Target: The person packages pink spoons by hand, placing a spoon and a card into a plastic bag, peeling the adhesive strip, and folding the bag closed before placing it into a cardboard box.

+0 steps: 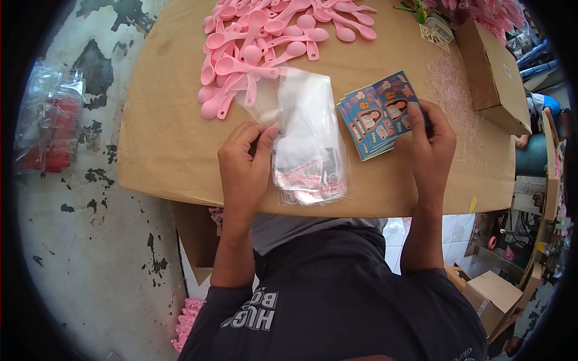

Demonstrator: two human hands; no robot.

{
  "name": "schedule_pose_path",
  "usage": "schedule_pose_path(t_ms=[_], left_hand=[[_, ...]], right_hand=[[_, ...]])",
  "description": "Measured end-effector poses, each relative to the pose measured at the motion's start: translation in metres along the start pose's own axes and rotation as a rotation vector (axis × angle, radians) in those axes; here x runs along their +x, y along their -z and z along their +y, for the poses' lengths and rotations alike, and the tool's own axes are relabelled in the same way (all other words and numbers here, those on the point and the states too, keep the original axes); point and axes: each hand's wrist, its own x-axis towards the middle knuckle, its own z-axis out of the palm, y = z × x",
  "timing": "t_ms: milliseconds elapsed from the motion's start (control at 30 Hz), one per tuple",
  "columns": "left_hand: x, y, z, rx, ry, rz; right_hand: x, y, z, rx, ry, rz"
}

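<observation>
left hand (244, 159) pinches, thumb to fingers, the edge of a clear plastic bag (307, 120) atop its stack at mid-table (156, 150): thin, limp, slippery film, best taken at an edge. right hand (430, 141) closes on the fanned printed cards (376, 114) (light, stiff), apparently the top one; pink spoons (259, 42) lie beyond.

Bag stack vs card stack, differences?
The clear plastic bags are see-through and crinkled; the printed cards are opaque, flat, mostly blue. The left hand pinches the bags; the right hand rests on the fanned cards. Both stacks lie on the cardboard.
</observation>
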Motion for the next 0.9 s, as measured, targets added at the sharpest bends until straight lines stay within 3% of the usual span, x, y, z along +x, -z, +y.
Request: schedule_pose_path(t_ms=[133,267,433,567,633,700,900], left_hand=[[-0.004,0.002,0.005,-0.014,0.023,0.038],[-0.008,-0.004,0.010,-0.228,0.137,0.133],[-0.013,0.001,0.009,-0.230,0.166,-0.035],[-0.013,-0.001,0.003,-0.196,0.095,-0.033],[-0.013,-0.002,-0.002,-0.224,0.076,0.084],[-0.011,0.002,-0.001,-0.258,0.073,0.130],[-0.009,0.008,-0.010,-0.612,0.074,0.191]], right_hand=[[-0.009,0.002,-0.025,0.209,-0.088,0.000],[-0.021,-0.006,-0.036,0.460,-0.244,-0.177],[-0.027,-0.020,-0.045,0.645,-0.343,-0.424],[-0.035,-0.025,-0.056,0.518,-0.432,-0.553],[-0.042,-0.034,-0.049,0.437,-0.323,-0.506],[-0.044,-0.035,-0.045,0.158,-0.200,-0.506],[-0.046,-0.036,-0.039,0.184,-0.192,-0.509]])
